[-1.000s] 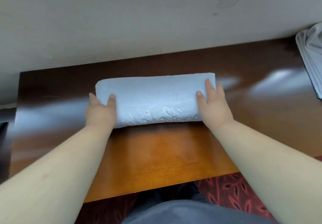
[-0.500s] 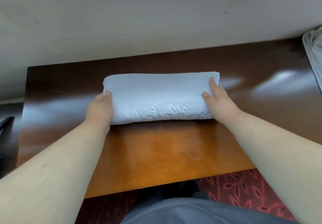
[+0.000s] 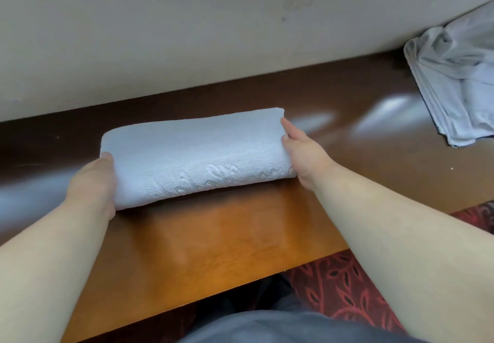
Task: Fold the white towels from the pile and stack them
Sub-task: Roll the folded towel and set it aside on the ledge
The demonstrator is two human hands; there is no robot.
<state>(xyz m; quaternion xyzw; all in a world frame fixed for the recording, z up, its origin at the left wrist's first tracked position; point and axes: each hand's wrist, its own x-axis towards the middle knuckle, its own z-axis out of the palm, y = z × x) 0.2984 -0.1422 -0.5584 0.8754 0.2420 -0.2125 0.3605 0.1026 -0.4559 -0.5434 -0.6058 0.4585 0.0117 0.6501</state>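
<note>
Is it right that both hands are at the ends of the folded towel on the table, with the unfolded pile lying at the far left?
Not quite. The pile lies at the far right of the table, as the head view shows. The rest holds: the left hand and the right hand are at the ends of the folded towel.

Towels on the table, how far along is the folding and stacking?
Done: one folded towel lies flat on the wooden table.
In hand: the left hand and right hand sit at its two ends, seemingly squaring or about to lift it; fingers are partly hidden.
Left: the rumpled pile of towels at the far right still needs folding, and no stack of folded towels is in view yet.
</note>
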